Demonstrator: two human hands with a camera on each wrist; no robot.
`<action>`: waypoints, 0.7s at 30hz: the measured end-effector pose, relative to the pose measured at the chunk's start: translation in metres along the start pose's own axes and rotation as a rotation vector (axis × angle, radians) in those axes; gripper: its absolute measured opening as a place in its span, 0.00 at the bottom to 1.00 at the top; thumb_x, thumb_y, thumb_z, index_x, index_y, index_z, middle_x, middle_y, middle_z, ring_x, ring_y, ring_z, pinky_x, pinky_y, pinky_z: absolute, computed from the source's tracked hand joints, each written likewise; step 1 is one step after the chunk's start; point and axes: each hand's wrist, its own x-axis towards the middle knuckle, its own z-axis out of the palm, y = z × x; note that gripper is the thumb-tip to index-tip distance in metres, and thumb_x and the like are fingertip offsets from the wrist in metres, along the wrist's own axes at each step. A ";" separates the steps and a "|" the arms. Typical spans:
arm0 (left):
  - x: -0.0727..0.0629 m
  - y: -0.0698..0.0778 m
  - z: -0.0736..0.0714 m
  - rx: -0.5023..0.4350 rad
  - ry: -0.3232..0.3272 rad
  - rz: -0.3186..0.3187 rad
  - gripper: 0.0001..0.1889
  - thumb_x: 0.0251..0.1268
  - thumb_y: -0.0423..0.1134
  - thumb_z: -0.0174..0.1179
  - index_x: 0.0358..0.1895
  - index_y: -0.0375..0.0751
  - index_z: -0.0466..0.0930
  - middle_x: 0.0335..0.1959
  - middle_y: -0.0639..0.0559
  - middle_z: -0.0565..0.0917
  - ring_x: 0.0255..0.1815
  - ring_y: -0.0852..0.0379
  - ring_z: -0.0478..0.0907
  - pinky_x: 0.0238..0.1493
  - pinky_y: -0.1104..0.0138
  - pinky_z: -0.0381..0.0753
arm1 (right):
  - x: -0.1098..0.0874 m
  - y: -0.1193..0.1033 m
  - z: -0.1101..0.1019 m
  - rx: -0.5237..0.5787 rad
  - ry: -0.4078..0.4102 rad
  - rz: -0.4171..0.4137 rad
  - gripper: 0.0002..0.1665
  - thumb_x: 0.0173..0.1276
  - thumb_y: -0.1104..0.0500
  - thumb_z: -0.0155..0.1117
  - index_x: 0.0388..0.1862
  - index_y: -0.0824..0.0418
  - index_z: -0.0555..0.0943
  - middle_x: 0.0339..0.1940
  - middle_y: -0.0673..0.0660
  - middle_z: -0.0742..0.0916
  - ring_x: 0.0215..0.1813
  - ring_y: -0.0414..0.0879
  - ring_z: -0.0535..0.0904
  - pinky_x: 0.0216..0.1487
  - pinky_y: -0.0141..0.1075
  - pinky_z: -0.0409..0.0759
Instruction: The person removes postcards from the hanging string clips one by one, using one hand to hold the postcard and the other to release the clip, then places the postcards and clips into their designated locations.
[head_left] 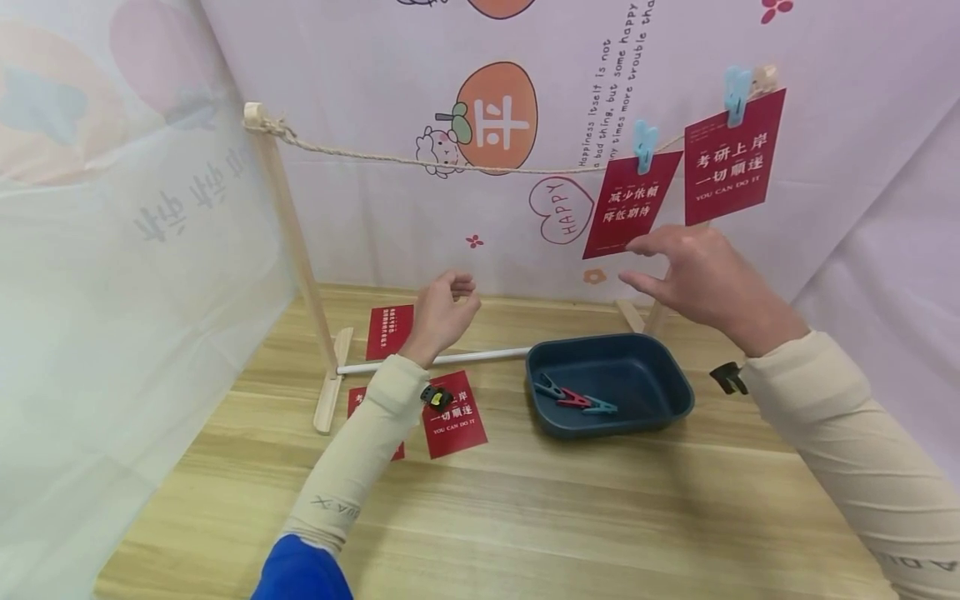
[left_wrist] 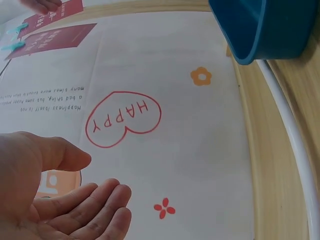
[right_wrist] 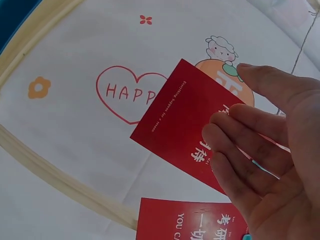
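A red card with white lettering point(head_left: 633, 208) hangs from a twine line point(head_left: 450, 167) by a light blue clothespin point(head_left: 646, 146). Beside it, a second red card point(head_left: 731, 167) hangs under another light blue clothespin point(head_left: 737, 96). My right hand point(head_left: 705, 279) is by the lower part of the first card, thumb and fingers apart and gripping nothing; whether the fingers touch the card I cannot tell. Below the line, my left hand point(head_left: 444, 312) hovers with loosely bent fingers. In the left wrist view its palm point(left_wrist: 65, 200) holds nothing.
A dark blue basin point(head_left: 611, 427) on the wooden table holds a grey-blue clothespin point(head_left: 550, 387), a red one point(head_left: 573, 399) and a teal one point(head_left: 601, 406). Several red cards point(head_left: 456, 425) lie at left. A wooden post point(head_left: 296, 242) and white rod point(head_left: 487, 356) belong to the stand.
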 end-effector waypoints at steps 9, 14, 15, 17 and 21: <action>0.007 0.018 0.015 -0.033 -0.019 0.086 0.21 0.75 0.35 0.61 0.67 0.32 0.77 0.61 0.39 0.86 0.63 0.45 0.84 0.72 0.57 0.81 | 0.005 -0.002 -0.010 -0.019 0.099 0.003 0.27 0.59 0.61 0.83 0.56 0.68 0.87 0.48 0.69 0.92 0.50 0.66 0.90 0.51 0.62 0.89; 0.012 0.024 0.023 -0.057 -0.021 0.117 0.20 0.75 0.34 0.61 0.65 0.31 0.78 0.59 0.39 0.87 0.62 0.44 0.84 0.72 0.53 0.81 | 0.008 -0.004 -0.015 -0.043 0.148 0.016 0.26 0.60 0.61 0.83 0.55 0.69 0.88 0.46 0.70 0.91 0.48 0.66 0.89 0.49 0.62 0.89; 0.013 0.025 0.025 -0.062 -0.024 0.124 0.19 0.76 0.34 0.61 0.65 0.31 0.78 0.59 0.38 0.87 0.62 0.44 0.84 0.72 0.52 0.81 | 0.009 -0.004 -0.015 -0.046 0.157 0.020 0.26 0.60 0.61 0.84 0.56 0.69 0.87 0.46 0.70 0.91 0.48 0.67 0.89 0.49 0.62 0.89; 0.014 0.028 0.029 -0.060 -0.028 0.140 0.19 0.76 0.34 0.62 0.65 0.31 0.78 0.59 0.38 0.87 0.62 0.44 0.84 0.72 0.53 0.81 | 0.010 -0.004 -0.017 -0.052 0.171 0.027 0.27 0.60 0.61 0.84 0.57 0.69 0.87 0.47 0.71 0.91 0.49 0.68 0.88 0.50 0.63 0.88; 0.017 0.034 0.038 -0.056 -0.035 0.164 0.19 0.75 0.35 0.63 0.64 0.32 0.78 0.58 0.39 0.87 0.61 0.46 0.85 0.71 0.56 0.82 | 0.012 -0.006 -0.020 -0.053 0.204 0.039 0.28 0.61 0.61 0.83 0.58 0.69 0.86 0.47 0.71 0.91 0.49 0.67 0.88 0.51 0.63 0.88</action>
